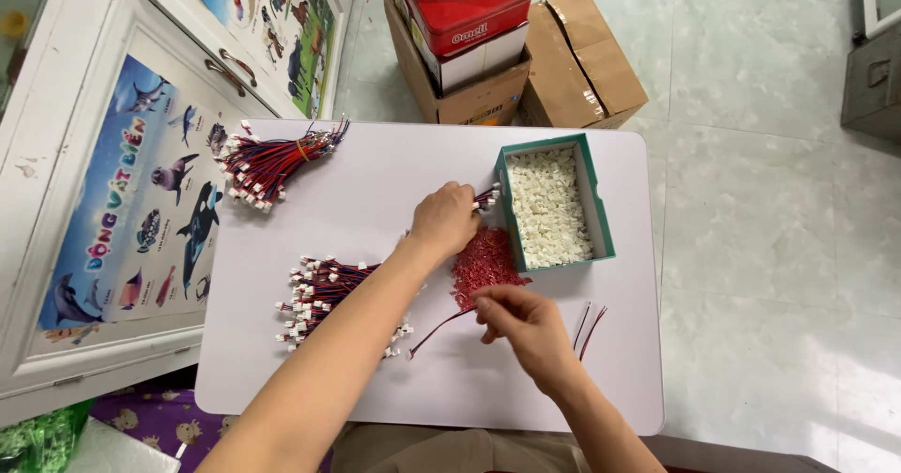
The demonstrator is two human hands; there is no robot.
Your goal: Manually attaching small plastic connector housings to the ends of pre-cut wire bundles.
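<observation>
My left hand [443, 218] reaches across a small white table [375, 182] and rests on a short bunch of red-and-black wires with white plugs [487, 196], right beside a green box [603, 220]. The box is full of small white plastic connectors [548, 208]. My right hand [518, 318] pinches a thin red wire [441, 328] near the table's middle, just below a loose heap of red wires [483, 262]. Two spare wires [589, 325] lie to its right.
A tied bundle of finished wires [272, 163] lies at the table's far left, and a second loose bundle [319, 295] under my left forearm. Cardboard boxes [526, 69] with a red tin stand behind the table. A white cabinet with animal posters [131, 201] lines the left.
</observation>
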